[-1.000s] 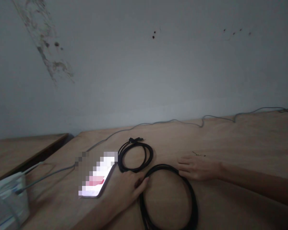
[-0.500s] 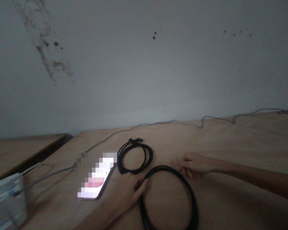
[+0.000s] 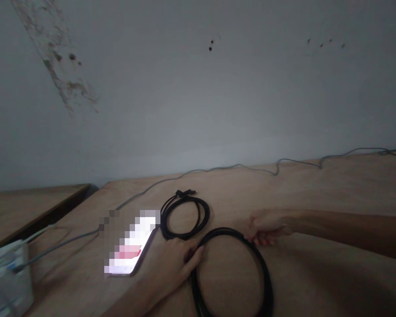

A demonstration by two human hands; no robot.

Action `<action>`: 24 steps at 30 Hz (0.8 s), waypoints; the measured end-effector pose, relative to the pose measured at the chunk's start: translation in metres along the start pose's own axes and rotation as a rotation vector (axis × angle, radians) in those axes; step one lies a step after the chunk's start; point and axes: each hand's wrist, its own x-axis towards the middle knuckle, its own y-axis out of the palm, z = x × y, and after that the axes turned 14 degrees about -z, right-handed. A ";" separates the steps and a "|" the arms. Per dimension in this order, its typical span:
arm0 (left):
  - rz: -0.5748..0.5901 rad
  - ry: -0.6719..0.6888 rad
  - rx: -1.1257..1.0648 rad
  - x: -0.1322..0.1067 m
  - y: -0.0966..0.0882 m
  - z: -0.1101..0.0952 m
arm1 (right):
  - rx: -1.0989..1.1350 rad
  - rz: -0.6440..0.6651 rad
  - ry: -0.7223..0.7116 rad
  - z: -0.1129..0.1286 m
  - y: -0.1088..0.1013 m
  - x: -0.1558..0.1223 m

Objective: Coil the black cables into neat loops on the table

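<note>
Two coils of black cable lie on a light wooden table (image 3: 330, 198). The smaller coil (image 3: 207, 215) has a plug end (image 3: 185, 192) at its far side, and the larger coil (image 3: 266, 281) runs off the bottom of the view. My left hand (image 3: 173, 262) lies where the two coils meet, its fingers over the larger coil's left side. My right hand (image 3: 267, 227) is curled over that coil's upper right edge, fingertips reaching beneath the cable. A smartphone (image 3: 128, 246) with a pixelated screen lies just left of my left hand.
A thin grey cable (image 3: 218, 167) runs along the table's far edge beside a stained white wall (image 3: 198, 97). At the left are a white packaged box (image 3: 6, 273) and a lower wooden surface (image 3: 26, 204). A second grey cable (image 3: 59, 246) leads to the box.
My right hand has moved from lying beside the larger coil to curling over its edge. My left hand and both coils have stayed in place.
</note>
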 end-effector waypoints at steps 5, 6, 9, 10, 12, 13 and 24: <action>-0.015 -0.003 -0.034 0.000 0.000 -0.001 | -0.093 -0.037 -0.090 -0.002 0.002 0.004; -0.012 -0.005 -0.034 0.000 0.000 -0.001 | -0.122 -0.054 -0.128 -0.003 0.002 0.004; 0.013 -0.013 -0.026 0.000 -0.001 -0.001 | -0.205 -0.121 -0.260 -0.003 0.003 0.001; 0.021 -0.012 -0.024 0.000 -0.001 -0.001 | -0.238 -0.145 -0.320 -0.002 0.002 0.000; 0.030 -0.012 -0.014 0.001 -0.002 -0.001 | -0.351 -0.163 -0.512 -0.001 0.000 -0.001; 0.033 -0.015 -0.007 0.000 -0.002 -0.002 | -0.422 -0.159 -0.625 -0.001 -0.002 -0.001; 0.027 -0.005 0.020 0.000 0.000 0.001 | -1.144 -0.202 -1.407 -0.007 -0.009 0.005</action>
